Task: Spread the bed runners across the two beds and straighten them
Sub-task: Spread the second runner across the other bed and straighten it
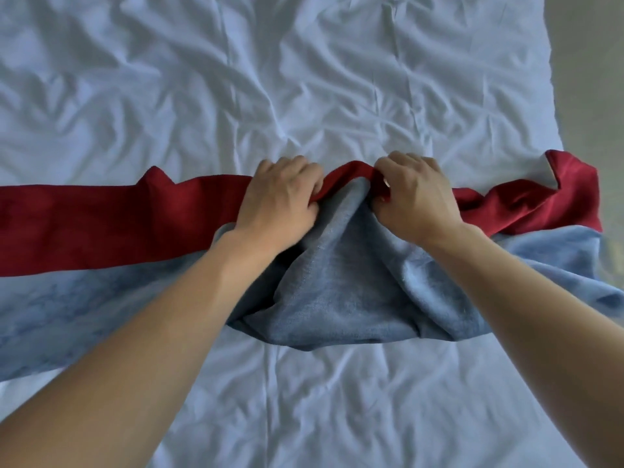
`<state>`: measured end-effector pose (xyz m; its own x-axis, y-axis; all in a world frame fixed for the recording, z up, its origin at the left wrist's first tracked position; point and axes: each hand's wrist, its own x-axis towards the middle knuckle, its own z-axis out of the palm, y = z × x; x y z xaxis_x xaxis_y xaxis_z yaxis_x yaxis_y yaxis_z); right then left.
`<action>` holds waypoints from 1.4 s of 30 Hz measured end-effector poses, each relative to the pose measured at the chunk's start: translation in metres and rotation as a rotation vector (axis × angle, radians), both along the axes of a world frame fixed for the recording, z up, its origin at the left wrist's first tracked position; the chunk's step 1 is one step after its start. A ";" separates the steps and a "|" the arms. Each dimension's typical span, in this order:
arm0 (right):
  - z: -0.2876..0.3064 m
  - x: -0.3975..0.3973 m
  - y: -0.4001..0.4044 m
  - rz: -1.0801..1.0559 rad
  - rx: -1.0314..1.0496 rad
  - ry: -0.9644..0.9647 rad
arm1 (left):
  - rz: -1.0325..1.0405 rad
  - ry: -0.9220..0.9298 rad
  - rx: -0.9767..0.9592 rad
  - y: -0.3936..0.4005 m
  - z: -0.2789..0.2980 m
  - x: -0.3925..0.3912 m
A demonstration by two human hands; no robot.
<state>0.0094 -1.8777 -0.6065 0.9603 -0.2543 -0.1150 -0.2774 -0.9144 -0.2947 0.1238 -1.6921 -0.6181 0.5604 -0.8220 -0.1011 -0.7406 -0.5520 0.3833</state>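
Red-and-blue runner (101, 228) lies flat across the bed (304, 79) beyond our left hand (280, 201), bunched between both. We pinch its far edge, right hand (415, 197) close by, probably to pull the fold out.

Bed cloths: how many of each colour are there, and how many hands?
Red runner: 1
Blue runner: 1
White sheet: 1
Hands: 2, left hand and right hand, both gripping the bunched runners.
Total: 5

Dim, bluish, even light; soft shadows; wide-angle bending at edges.
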 end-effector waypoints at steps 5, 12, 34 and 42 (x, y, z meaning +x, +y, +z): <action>0.021 0.002 -0.001 -0.324 0.676 0.191 | -0.132 0.085 0.102 0.018 0.002 -0.009; 0.020 0.054 0.039 -0.074 0.462 0.420 | -0.056 0.004 0.179 0.030 0.016 0.015; -0.005 0.098 0.149 -0.178 -0.048 0.179 | 0.204 -0.106 0.164 0.199 -0.007 0.112; -0.009 0.161 0.215 0.024 0.315 0.115 | 0.389 -0.271 0.142 0.252 0.002 0.110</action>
